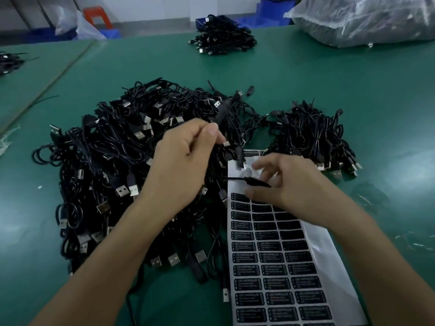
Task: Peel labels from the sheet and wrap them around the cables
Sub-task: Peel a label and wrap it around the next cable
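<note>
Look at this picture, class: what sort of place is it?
Probably a factory or assembly workshop. Heaps of identical black USB cables cover a green work table, a sheet of printed labels lies ready, and blue bins stand behind.

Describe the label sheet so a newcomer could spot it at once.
On the green table, look right of the big heap of black USB cables, just under the right hand. The label sheet lies flat there: a white backing with rows of black labels, the only paper item among the cable piles.
</note>
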Tool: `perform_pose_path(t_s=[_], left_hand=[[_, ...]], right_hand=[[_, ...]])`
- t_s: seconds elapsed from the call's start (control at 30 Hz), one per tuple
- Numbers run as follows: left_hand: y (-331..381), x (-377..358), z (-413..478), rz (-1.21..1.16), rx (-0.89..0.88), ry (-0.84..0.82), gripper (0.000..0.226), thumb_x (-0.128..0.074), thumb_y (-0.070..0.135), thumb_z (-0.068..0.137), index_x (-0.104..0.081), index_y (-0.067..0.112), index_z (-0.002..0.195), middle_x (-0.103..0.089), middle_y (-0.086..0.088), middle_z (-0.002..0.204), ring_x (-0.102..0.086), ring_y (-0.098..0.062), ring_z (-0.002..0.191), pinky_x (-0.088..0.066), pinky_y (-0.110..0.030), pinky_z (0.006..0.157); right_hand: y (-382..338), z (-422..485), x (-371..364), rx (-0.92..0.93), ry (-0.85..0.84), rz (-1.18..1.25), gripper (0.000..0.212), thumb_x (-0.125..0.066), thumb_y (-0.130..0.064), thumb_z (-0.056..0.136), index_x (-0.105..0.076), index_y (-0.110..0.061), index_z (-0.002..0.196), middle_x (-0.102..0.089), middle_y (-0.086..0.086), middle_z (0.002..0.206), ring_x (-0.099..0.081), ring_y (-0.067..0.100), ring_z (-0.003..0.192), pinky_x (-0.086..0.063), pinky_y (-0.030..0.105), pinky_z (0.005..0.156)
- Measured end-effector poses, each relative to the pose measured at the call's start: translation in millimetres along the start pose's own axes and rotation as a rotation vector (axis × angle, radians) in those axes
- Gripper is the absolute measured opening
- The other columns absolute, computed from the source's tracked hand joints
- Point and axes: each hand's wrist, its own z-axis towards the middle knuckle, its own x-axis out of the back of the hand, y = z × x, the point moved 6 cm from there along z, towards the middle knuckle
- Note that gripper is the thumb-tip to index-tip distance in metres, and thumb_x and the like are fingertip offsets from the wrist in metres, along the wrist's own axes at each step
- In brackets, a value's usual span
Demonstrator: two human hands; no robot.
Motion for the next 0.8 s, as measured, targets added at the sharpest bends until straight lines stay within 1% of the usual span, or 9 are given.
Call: perform_pose_path(t_s=[0.1, 0.17, 0.27, 0.4, 0.5, 0.57, 0.67, 0.73, 0.8], left_hand=[[-5.3, 0.6, 0.5, -0.074, 0.041, 0.024, 0.032, -0.047, 0.034, 0.105, -0.069, 0.029, 0.083, -0.032, 0.007, 0.050, -0.023, -0.012, 0.043, -0.028, -0.032, 0.047], [-4.1, 0.5, 0.0, -0.100, 0.045, 0.030, 0.033, -0.047, 0.033, 0.105, -0.069, 0.028, 0.081, -0.030, 0.006, 0.049, -0.023, -0.011, 0.041, -0.027, -0.024, 0.046], [-0.7, 4.7, 1.1, -0.120, 0.041, 0.044, 0.033, -0.049, 0.031, 0.105, -0.070, 0.026, 0.080, -0.031, 0.004, 0.049, -0.024, -0.011, 0.040, -0.028, -0.022, 0.043], [3.9, 4.5, 1.7, -0.104, 0.030, -0.024, 0.032, -0.050, 0.026, 0.105, -0.073, 0.020, 0.081, -0.042, 0.005, 0.046, -0.034, -0.010, 0.038, -0.031, -0.022, 0.039], [2.6, -15.1, -3.5, -0.052, 0.060, -0.197, 0.030, -0.048, 0.020, 0.105, -0.071, 0.015, 0.088, -0.058, 0.005, 0.052, -0.051, -0.006, 0.041, -0.042, -0.018, 0.040], [-1.6, -27.8, -7.7, -0.023, 0.090, -0.266, 0.028, -0.045, 0.018, 0.105, -0.068, 0.014, 0.088, -0.064, 0.005, 0.058, -0.054, -0.006, 0.042, -0.045, -0.019, 0.041], [-9.2, -32.1, -8.4, -0.011, 0.123, -0.242, 0.029, -0.041, 0.022, 0.106, -0.058, 0.015, 0.084, -0.068, 0.005, 0.065, -0.056, -0.010, 0.040, -0.045, -0.021, 0.041], [-13.0, -31.4, -8.2, 0.039, 0.148, -0.221, 0.033, -0.039, 0.027, 0.106, -0.054, 0.012, 0.081, -0.069, 0.004, 0.067, -0.056, -0.011, 0.038, -0.045, -0.021, 0.040], [-14.8, -32.2, -10.0, 0.096, 0.174, -0.200, 0.039, -0.038, 0.035, 0.105, -0.052, 0.009, 0.079, -0.069, -0.001, 0.065, -0.055, -0.012, 0.037, -0.045, -0.023, 0.039]], right_hand=[[-8.6, -1.6, -5.7, 0.061, 0.007, -0.056, 0.018, -0.080, -0.033, 0.085, -0.069, -0.030, 0.098, -0.064, -0.014, 0.076, -0.058, -0.009, 0.066, -0.041, 0.006, 0.054], [-16.2, -3.9, -3.8, 0.087, 0.041, 0.035, 0.012, -0.081, -0.032, 0.083, -0.069, -0.032, 0.082, -0.067, -0.010, 0.065, -0.059, -0.004, 0.059, -0.042, 0.009, 0.052], [-27.7, -8.2, -8.7, 0.102, -0.028, 0.191, 0.022, -0.084, -0.039, 0.077, -0.072, -0.023, 0.068, -0.065, -0.003, 0.057, -0.046, 0.003, 0.041, -0.032, 0.014, 0.041], [-50.6, -24.0, -49.7, 0.212, -0.325, 0.088, 0.043, -0.085, -0.044, 0.076, -0.057, -0.016, 0.059, -0.045, -0.006, 0.048, -0.036, 0.007, 0.042, -0.029, 0.023, 0.043], [-59.1, -27.8, -56.7, 0.283, -0.273, -0.003, 0.054, -0.082, -0.058, 0.071, -0.046, -0.021, 0.054, -0.044, -0.006, 0.048, -0.038, 0.010, 0.044, -0.031, 0.025, 0.044], [-59.0, -27.2, -48.0, 0.289, -0.260, 0.008, 0.052, -0.079, -0.063, 0.069, -0.049, -0.024, 0.054, -0.048, -0.009, 0.050, -0.043, 0.007, 0.046, -0.036, 0.024, 0.045], [-48.4, -20.6, -27.5, 0.230, -0.242, 0.103, 0.029, -0.080, -0.054, 0.074, -0.067, -0.030, 0.064, -0.058, -0.005, 0.056, -0.047, 0.007, 0.048, -0.036, 0.024, 0.046], [-33.3, -12.4, -8.3, 0.189, -0.075, 0.137, 0.012, -0.078, -0.042, 0.080, -0.075, -0.031, 0.078, -0.067, -0.007, 0.067, -0.058, 0.008, 0.057, -0.045, 0.026, 0.053], [-13.5, -5.9, 11.8, 0.119, 0.125, 0.031, 0.008, -0.074, -0.032, 0.087, -0.072, -0.035, 0.094, -0.071, -0.014, 0.090, -0.061, -0.001, 0.071, -0.045, 0.015, 0.064]])
